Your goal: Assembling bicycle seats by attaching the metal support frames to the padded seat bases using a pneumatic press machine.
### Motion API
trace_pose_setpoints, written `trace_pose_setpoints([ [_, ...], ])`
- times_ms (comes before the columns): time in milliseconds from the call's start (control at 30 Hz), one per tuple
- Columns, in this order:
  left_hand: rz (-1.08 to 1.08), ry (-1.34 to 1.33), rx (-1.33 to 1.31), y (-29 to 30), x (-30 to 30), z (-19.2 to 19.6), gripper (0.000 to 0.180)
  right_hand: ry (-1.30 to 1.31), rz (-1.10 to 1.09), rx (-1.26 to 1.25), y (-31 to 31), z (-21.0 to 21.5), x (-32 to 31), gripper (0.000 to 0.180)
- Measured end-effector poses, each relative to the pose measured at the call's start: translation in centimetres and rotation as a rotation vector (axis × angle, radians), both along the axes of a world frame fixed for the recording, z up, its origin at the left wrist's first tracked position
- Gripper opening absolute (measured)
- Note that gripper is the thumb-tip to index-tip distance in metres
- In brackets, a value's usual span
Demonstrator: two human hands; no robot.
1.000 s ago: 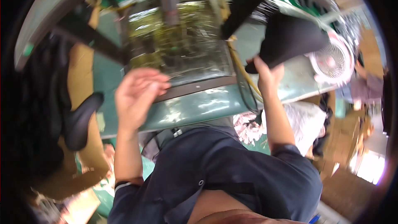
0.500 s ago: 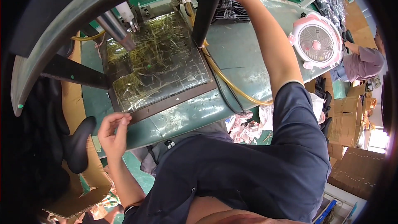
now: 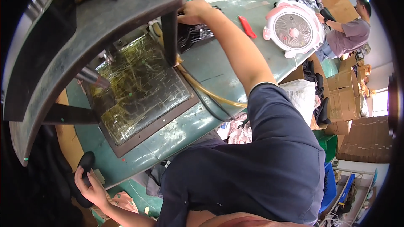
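Observation:
My left hand [image 3: 91, 188] is down at the left table edge, its fingers curled round a black, rounded, padded-looking piece [image 3: 87, 159]. What kind of piece it is I cannot make out. Beyond the dark machine frame [image 3: 169, 38], my right hand [image 3: 195, 12] reaches over a pile of black, shiny strip-like items [image 3: 195, 35]. Its fingertips are partly hidden by the frame's post, so its grip does not show. Between the hands lies a dark flat plate [image 3: 143, 86] covered in yellowish, wrinkled clear tape. A metal rod [image 3: 93, 77] of the machine points down over it.
A pink-and-white fan [image 3: 293, 31] stands on the green table [image 3: 210, 65] at the right, beside a red-handled tool [image 3: 247, 27]. A yellowish hose [image 3: 210, 93] and a black cable run along the plate. Cartons [image 3: 343, 94] and another person [image 3: 347, 33] are farther right.
My left hand has gone from the plate's near corner down-left to the black piece. My right hand stays beyond the frame. The whole view has shifted, bringing the red-handled tool into sight.

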State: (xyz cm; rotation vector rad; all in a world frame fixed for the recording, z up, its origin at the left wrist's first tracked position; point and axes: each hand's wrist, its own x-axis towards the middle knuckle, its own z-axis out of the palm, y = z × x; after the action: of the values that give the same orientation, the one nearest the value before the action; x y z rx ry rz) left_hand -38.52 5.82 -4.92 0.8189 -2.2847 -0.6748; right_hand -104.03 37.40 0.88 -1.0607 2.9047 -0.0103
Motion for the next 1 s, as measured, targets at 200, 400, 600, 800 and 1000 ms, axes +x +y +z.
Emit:
trace_pose_setpoints([
  [200,-0.028,-0.454,-0.401,-0.5,1.8,0.5,0.083,0.064,-0.02,0.075,2.7,0.9,5.0,0.064],
  [400,0.182,-0.58,-0.672,-2.3,0.2,-1.8,0.08,0.083,0.024,-0.128,7.4,0.7,7.4,0.068],
  [600,0.391,-0.524,-0.712,-1.5,-2.9,-0.6,0.063,0.114,0.057,-0.239,14.4,0.5,10.6,0.059],
  [800,0.152,-0.286,-0.557,3.6,-7.6,7.7,0.066,0.272,0.075,-0.081,12.3,0.3,9.1,0.054],
  [1000,-0.72,-0.321,-0.16,11.3,-17.4,11.5,0.047,0.159,0.19,-0.015,12.5,0.9,6.3,0.045],
])
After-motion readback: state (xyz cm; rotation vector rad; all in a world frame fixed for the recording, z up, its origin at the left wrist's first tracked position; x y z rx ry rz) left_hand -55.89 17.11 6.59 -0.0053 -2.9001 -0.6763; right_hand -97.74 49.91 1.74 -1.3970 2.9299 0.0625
